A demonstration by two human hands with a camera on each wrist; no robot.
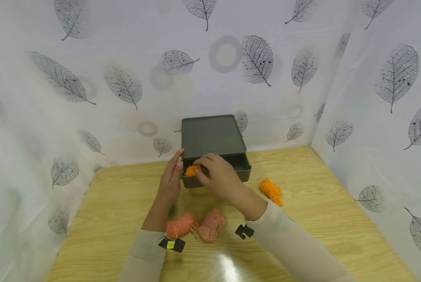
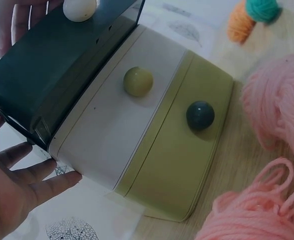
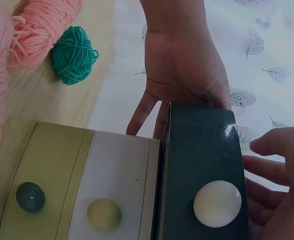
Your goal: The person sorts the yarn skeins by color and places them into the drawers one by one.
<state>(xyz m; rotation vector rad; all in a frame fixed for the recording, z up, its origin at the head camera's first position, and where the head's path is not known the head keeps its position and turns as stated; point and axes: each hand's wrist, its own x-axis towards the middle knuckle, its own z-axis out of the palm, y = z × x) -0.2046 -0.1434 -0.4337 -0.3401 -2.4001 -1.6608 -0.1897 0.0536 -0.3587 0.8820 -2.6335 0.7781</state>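
head view: the orange yarn (image 1: 191, 171) lies in the top drawer's (image 1: 244, 175) front left corner, near the counter's (image 1: 302, 192) back edge, just left of the right hand (image 1: 219, 174), whose thumb and curled fingertips pinch it. left wrist view: the left hand (image 2: 9, 195) spreads nearly straight fingers beside that corner, grasping nothing. right wrist view: the drawer front hides the yarn and the right fingertips

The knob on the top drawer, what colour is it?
The knob is white, best seen in the right wrist view.
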